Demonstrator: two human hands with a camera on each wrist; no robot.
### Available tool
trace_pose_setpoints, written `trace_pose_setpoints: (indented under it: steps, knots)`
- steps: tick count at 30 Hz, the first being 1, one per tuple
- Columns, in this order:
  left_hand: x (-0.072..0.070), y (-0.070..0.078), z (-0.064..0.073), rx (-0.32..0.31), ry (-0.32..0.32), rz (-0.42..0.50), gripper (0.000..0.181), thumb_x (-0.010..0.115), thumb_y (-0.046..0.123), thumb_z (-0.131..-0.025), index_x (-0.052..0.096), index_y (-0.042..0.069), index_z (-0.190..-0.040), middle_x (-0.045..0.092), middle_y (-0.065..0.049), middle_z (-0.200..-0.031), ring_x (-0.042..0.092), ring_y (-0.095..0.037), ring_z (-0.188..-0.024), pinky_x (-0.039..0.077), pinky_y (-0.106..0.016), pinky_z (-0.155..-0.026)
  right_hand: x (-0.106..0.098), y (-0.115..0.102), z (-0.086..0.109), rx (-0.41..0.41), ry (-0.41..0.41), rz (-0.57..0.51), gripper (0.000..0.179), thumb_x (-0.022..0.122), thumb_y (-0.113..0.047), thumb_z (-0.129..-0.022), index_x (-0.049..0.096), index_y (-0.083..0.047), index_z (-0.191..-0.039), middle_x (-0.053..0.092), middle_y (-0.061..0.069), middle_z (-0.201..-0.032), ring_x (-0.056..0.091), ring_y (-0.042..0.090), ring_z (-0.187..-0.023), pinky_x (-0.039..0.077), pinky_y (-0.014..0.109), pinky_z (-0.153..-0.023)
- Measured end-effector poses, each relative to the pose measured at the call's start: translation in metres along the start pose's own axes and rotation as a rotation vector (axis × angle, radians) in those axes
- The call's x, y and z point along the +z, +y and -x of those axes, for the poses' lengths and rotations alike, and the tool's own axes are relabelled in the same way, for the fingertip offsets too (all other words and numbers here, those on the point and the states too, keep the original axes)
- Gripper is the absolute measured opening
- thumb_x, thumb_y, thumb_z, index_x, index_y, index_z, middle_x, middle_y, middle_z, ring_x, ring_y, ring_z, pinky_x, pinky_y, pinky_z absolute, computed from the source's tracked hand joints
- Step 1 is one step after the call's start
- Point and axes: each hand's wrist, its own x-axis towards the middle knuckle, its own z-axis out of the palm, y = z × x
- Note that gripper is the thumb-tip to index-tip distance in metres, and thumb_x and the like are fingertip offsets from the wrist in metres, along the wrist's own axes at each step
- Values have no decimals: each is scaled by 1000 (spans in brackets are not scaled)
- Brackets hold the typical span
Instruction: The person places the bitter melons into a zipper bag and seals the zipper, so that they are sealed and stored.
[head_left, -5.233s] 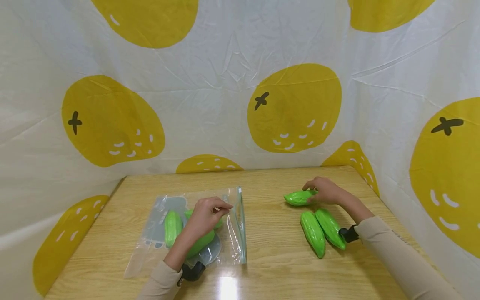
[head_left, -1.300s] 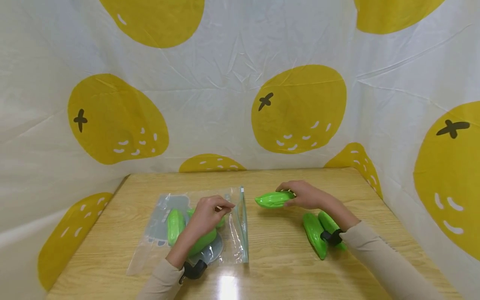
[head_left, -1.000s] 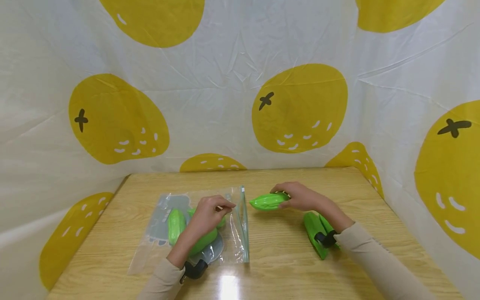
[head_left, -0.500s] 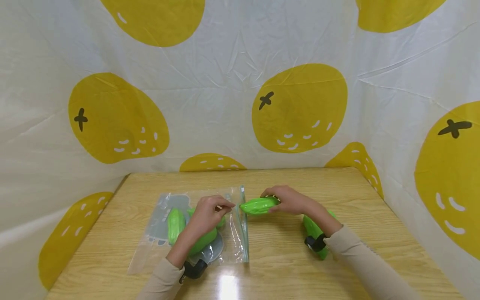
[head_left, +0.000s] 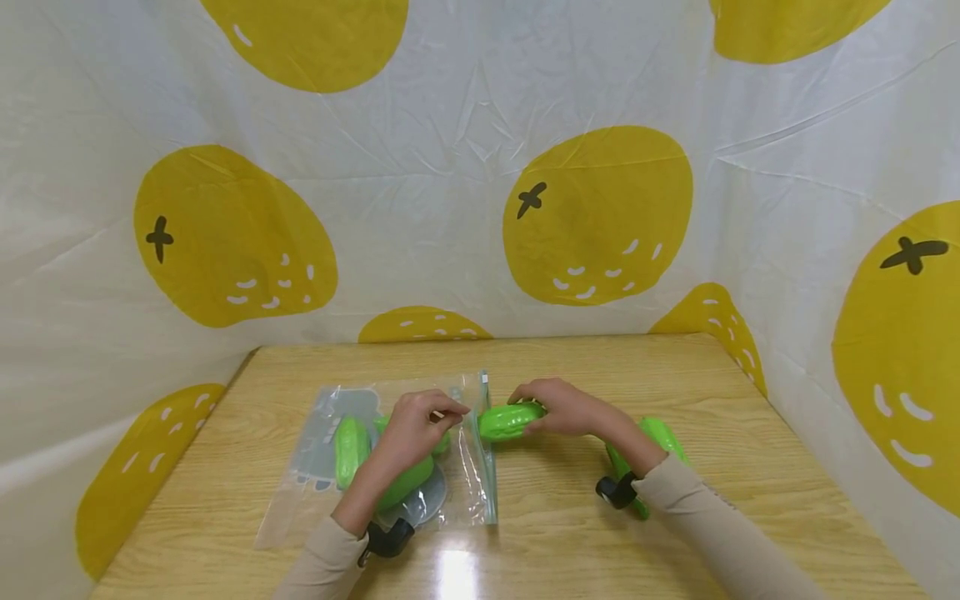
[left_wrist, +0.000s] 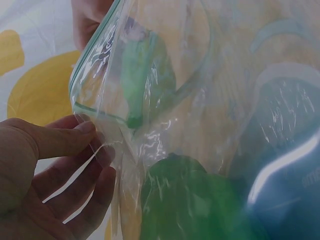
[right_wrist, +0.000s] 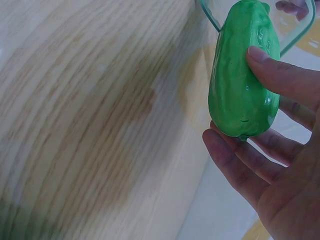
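Head view fwd/down, wrist views v. close, bag (head_left: pixel 459 479) in both

My right hand (head_left: pixel 561 407) has brought the green vegetable (head_left: pixel 510 422) leftward over the counter (head_left: pixel 555 508), away from the other two, its far end now within the clear bag's (head_left: pixel 489 492) open mouth.

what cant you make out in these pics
- Head view: how many green pieces lie in the bag; the left hand and left forearm cover some.
- Head view: parts of the loose green pair, behind the right forearm and black wrist piece.
- Left wrist view: faint lettering, cut off by the right edge.
- Right wrist view: the dim green patch, blurred at the corner.
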Motion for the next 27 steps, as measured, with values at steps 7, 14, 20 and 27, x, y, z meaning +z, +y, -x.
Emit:
trace_pose_setpoints:
  steps: [7,14,20,27]
  knots:
    - [0,0,0,6,-2,6,16,75,-2,-89,82,8,-100,79,-4,-90,75,-17,-82,59,-14,-73,6,-3,-4,8,-13,-10,41,81,-18,-87,68,-9,-126,72,7,-120,65,19,-106,54,37,-92]
    - [0,0,0,6,-3,3,17,76,-2,-89,82,9,-100,79,-3,-91,75,-16,-83,59,-14,-74,11,-4,-7,21,-25,-12,42,82,-19,-87,69,-11,-126,72,6,-119,63,17,-104,53,35,-90]
    - [0,0,0,8,-1,-5,17,76,-1,-89,82,9,-100,79,-3,-91,75,-16,-83,60,-14,-74,12,-8,-9,32,-28,-15,44,83,-20,-86,69,-11,-126,72,5,-116,62,16,-99,53,33,-87]
    - [0,0,0,10,-3,-2,17,75,-1,-89,82,9,-100,79,-3,-91,75,-16,-83,60,-15,-75,14,-14,-12,29,-28,-22,44,83,-18,-85,69,-12,-127,72,4,-112,61,13,-96,53,32,-85]
